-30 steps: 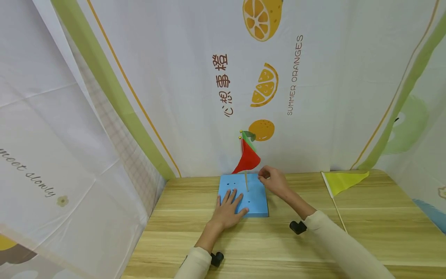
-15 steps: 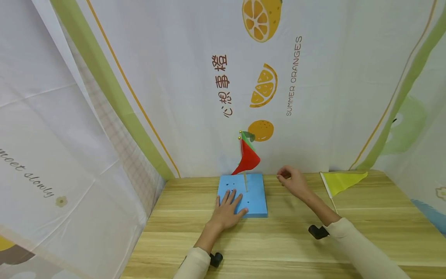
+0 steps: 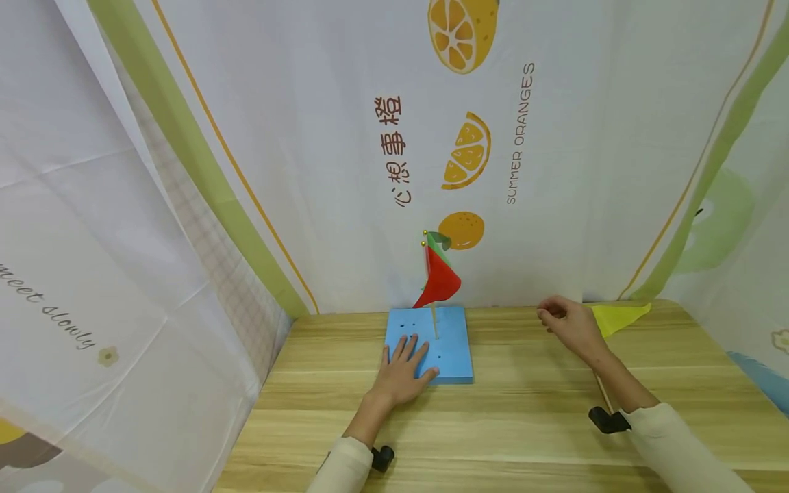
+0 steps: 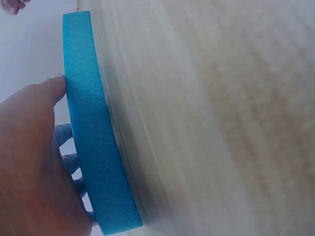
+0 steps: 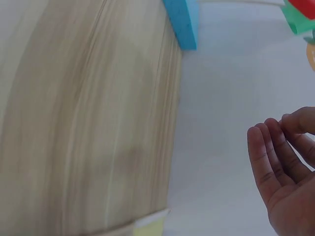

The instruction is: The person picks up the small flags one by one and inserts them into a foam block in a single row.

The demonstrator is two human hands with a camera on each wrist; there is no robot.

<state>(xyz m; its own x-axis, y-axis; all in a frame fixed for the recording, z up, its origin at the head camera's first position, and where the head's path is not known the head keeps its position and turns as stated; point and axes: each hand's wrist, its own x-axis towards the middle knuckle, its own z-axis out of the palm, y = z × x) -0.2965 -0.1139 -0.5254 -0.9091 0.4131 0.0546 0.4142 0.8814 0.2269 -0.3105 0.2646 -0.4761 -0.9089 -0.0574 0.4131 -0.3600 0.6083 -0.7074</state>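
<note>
A blue foam block (image 3: pixel 455 342) with several small holes lies on the table, its thick side edge (image 4: pixel 98 128) plain in the left wrist view. My left hand (image 3: pixel 401 376) rests on its near left part, fingers spread. From the block rises a red flag (image 3: pixel 440 277) on a thin stick, and a green flag (image 3: pixel 439 248) is partly hidden behind it. To the right, my right hand (image 3: pixel 573 327) is in the air with loosely bent fingers and nothing in them. Just beyond that hand lies a yellow flag (image 3: pixel 619 318), its stick partly covered by the hand and forearm.
The wood-grain table (image 3: pixel 505 424) ends at a white curtain (image 3: pixel 308 171) printed with oranges, which hangs along its back edge. More printed cloth (image 3: pixel 92 239) hangs on the left. Black camera mounts (image 3: pixel 607 420) sit at both wrists.
My right hand has moved rightward from beside the blue block to the yellow flag, now partly covering it. The left hand has stayed on the block; the block and standing flags are where they were.
</note>
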